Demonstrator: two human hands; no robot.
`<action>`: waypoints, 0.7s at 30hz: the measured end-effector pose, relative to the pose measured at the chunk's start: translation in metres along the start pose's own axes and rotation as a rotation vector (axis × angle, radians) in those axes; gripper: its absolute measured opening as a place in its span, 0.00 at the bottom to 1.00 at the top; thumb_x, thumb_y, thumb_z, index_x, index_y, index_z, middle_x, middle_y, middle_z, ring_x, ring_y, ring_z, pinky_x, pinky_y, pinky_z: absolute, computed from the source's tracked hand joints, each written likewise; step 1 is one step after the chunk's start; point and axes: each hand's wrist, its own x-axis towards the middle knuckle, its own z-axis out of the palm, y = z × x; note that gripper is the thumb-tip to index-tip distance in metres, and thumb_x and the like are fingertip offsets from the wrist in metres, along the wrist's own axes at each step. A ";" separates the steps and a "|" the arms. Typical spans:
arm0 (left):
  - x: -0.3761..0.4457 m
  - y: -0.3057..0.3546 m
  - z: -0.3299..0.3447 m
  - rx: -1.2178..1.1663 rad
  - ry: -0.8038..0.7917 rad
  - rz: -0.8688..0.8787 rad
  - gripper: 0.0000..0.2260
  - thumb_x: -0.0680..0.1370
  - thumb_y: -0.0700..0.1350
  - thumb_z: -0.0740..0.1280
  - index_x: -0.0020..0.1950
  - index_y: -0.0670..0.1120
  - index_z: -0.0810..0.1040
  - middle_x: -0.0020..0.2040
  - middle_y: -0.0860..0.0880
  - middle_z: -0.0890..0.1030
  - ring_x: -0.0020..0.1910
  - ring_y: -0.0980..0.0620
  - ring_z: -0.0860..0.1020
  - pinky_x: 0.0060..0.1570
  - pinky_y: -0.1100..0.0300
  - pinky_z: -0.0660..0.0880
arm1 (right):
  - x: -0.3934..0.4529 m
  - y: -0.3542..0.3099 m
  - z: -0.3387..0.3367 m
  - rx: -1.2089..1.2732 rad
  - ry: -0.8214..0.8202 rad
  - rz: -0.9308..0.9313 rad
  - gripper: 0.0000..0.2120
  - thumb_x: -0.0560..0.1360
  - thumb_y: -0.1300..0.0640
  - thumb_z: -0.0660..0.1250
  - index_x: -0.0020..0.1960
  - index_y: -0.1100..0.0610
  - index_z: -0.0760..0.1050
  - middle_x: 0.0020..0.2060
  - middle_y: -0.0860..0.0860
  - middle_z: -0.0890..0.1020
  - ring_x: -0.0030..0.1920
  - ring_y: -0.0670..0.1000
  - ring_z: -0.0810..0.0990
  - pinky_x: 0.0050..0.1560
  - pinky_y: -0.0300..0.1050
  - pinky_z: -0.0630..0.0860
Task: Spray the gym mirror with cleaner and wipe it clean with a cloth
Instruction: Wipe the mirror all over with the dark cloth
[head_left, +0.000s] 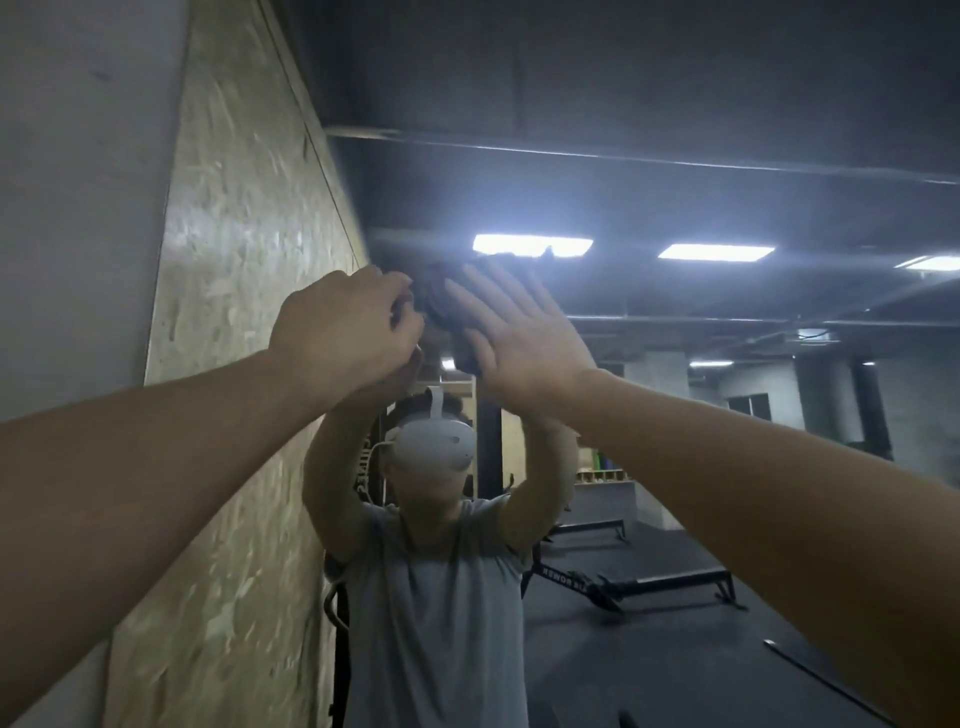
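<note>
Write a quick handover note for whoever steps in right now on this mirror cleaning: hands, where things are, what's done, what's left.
Left hand: raised high at the mirror, fingers curled, pinching the edge of the dark cloth.
Right hand: fingers straight, palm flat, pressing the cloth against the glass.
Cloth: bunched between both hands, high up near the mirror's left edge, beside the chipboard wall.
Spray cleaner: not in view.
Done: cloth is on the glass, so wiping looks underway; whether the mirror has been sprayed cannot be told.
Left: wipe the rest of the mirror.
</note>
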 end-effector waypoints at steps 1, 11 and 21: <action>0.002 0.003 0.000 0.010 -0.009 -0.004 0.15 0.81 0.54 0.55 0.61 0.54 0.78 0.56 0.50 0.79 0.51 0.46 0.76 0.42 0.53 0.67 | -0.006 0.017 -0.001 -0.003 0.021 0.063 0.28 0.85 0.44 0.44 0.84 0.46 0.48 0.83 0.48 0.49 0.83 0.50 0.41 0.81 0.61 0.42; 0.016 0.014 0.000 0.051 -0.066 -0.033 0.20 0.83 0.51 0.56 0.74 0.51 0.72 0.77 0.51 0.68 0.73 0.45 0.68 0.65 0.46 0.69 | -0.042 0.123 -0.005 0.172 0.132 0.545 0.29 0.83 0.46 0.42 0.84 0.48 0.47 0.84 0.49 0.48 0.83 0.53 0.44 0.81 0.58 0.39; 0.023 0.009 -0.007 0.060 -0.155 -0.013 0.22 0.83 0.55 0.54 0.76 0.51 0.71 0.76 0.48 0.68 0.70 0.43 0.70 0.65 0.51 0.70 | 0.043 0.039 -0.019 0.153 0.129 0.343 0.29 0.84 0.44 0.43 0.84 0.49 0.46 0.84 0.49 0.48 0.83 0.55 0.43 0.80 0.63 0.40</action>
